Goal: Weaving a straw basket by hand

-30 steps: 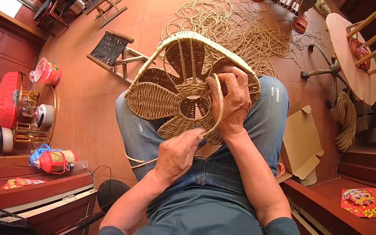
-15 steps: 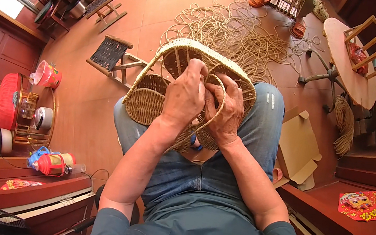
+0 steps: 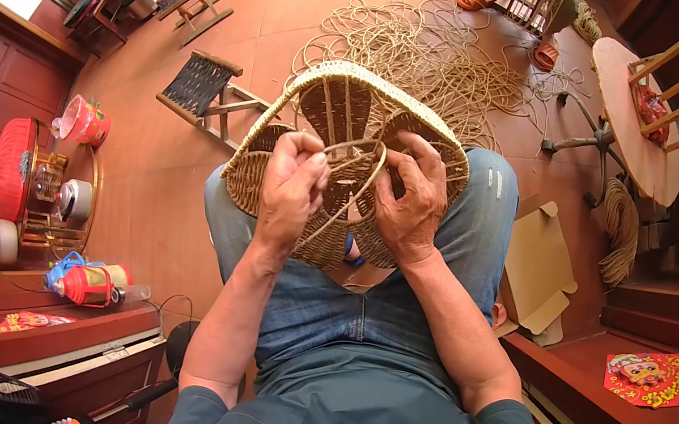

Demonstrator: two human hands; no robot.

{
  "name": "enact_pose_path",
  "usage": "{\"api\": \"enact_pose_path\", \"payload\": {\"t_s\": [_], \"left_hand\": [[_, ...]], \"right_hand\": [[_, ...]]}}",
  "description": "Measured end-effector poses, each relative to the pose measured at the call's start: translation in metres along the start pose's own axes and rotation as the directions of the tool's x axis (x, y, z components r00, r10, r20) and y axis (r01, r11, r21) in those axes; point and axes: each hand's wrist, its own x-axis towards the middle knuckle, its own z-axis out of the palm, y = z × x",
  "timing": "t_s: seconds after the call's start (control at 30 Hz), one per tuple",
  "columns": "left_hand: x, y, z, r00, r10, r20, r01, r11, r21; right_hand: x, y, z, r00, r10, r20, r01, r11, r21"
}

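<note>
Across my thighs rests a woven cord piece, like a stool or basket [image 3: 348, 73], with a pale braided rim and brown rounded woven panels. A thin tan cord [image 3: 347, 205] loops over its middle. My left hand [image 3: 289, 189], over the left panels, is closed with thumb and fingers pinching the cord. Opposite it, my right hand [image 3: 408, 197] is inside the rim on the right, fingers curled by the cord loop. Its fingertips are partly hidden, but the cord passes at them. Between the hands the cord stretches across the woven panels.
A tangled heap of cord [image 3: 420, 63] spreads over the floor ahead. Left of my knees stands a small black-webbed stool [image 3: 203, 84]. At right lies flattened cardboard [image 3: 539, 265], beyond it a round table [image 3: 602, 86] and a hanging cord coil [image 3: 620, 230]. Another person's feet [image 3: 545, 53] are far ahead.
My left hand has moved left and down, away from my right hand, with the cord now stretched between them. My right hand has shifted only slightly.
</note>
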Motion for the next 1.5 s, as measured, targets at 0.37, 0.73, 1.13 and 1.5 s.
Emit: {"api": "enact_pose_path", "payload": {"t_s": [0.37, 0.73, 1.13, 1.5], "left_hand": [[-0.003, 0.009, -0.049, 0.983, 0.179, -0.032, -0.174, 0.976, 0.131], [0.058, 0.073, -0.014, 0.897, 0.432, 0.088, -0.44, 0.888, 0.129], [0.036, 0.051, -0.004, 0.916, 0.399, 0.036, -0.346, 0.744, 0.571], [0.031, 0.006, 0.009, 0.891, 0.444, 0.098, -0.329, 0.482, 0.812]], "right_hand": [[-0.006, -0.013, 0.001, 0.955, -0.238, 0.176, 0.259, 0.96, -0.109], [-0.016, -0.023, 0.006, 0.918, -0.216, 0.334, 0.274, 0.952, -0.138], [-0.011, -0.029, 0.014, 0.933, -0.103, 0.346, 0.154, 0.98, -0.123], [-0.009, -0.027, 0.019, 0.95, -0.143, 0.278, 0.166, 0.984, -0.063]]}}
